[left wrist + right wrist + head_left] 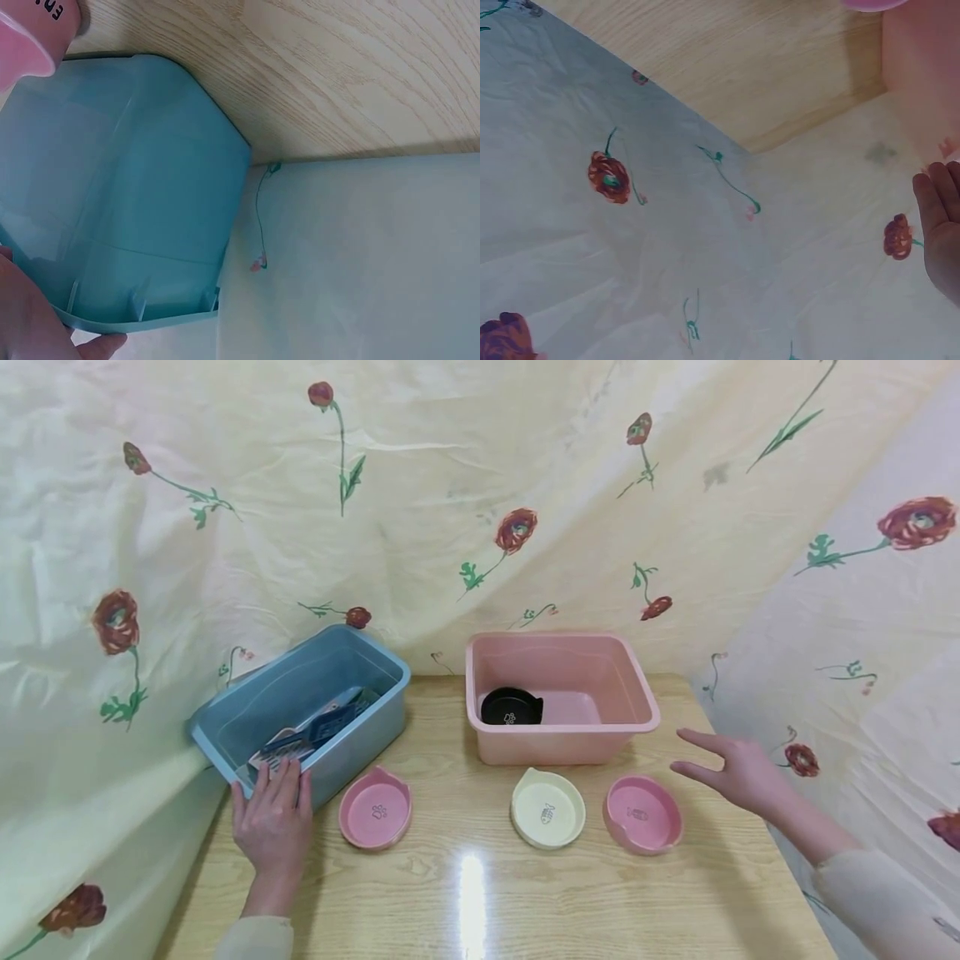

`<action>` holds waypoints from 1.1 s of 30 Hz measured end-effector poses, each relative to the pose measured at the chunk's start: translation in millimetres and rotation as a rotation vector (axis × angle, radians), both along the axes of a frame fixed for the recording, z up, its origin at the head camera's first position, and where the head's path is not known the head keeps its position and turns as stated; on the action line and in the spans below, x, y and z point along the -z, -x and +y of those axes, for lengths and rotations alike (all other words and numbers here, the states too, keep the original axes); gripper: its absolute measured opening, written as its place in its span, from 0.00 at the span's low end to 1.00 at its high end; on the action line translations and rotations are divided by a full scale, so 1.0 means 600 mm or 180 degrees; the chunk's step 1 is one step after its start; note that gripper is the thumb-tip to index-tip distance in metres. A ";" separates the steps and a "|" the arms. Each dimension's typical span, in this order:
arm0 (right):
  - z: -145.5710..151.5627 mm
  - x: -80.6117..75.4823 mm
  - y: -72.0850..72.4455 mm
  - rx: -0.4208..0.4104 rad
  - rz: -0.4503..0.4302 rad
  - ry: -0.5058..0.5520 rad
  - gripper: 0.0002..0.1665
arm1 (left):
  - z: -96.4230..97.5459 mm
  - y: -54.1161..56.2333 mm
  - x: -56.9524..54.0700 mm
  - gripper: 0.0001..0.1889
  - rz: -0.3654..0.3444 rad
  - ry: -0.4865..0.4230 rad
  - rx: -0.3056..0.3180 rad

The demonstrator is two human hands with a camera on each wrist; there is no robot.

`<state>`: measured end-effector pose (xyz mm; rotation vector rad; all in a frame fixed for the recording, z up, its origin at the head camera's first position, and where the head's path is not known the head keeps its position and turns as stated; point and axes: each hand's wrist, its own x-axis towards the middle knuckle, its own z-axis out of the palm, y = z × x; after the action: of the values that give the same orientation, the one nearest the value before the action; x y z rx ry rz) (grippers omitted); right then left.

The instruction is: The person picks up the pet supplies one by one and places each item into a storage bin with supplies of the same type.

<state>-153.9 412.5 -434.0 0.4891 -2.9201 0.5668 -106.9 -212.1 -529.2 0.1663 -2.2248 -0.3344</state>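
Observation:
In the head view my left hand (272, 822) grips the near left corner of a blue plastic bin (360, 735), fingers over the rim. The left wrist view shows its thumb against the outer wall of the bin. Just past those fingertips, inside the bin, lie a dark blue slotted scoop (330, 724) and a pale slotted one, partly hidden. My right hand (738, 772) hovers with fingers and thumb spread and nothing held. It is to the right of a pink bin (555, 743) and a pink bowl (643, 814) with a fish print.
A black bowl (512, 706) sits inside the pink bin. On the wooden table (420, 902) stand a cream bowl (548, 808) in front of the pink bin and another pink bowl (376, 810) beside the blue one. Flowered cloth (420, 543) hangs behind and at both sides.

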 end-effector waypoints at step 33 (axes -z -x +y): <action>-0.041 0.020 0.022 -0.0270 0.1058 -0.0139 0.42 | -0.004 0.001 -0.003 0.18 -0.0035 0.0079 0.0042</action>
<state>-167.0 387.8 -445.7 0.6467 -2.6096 0.3883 -107.3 -214.6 -527.3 0.1403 -2.2408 -0.3136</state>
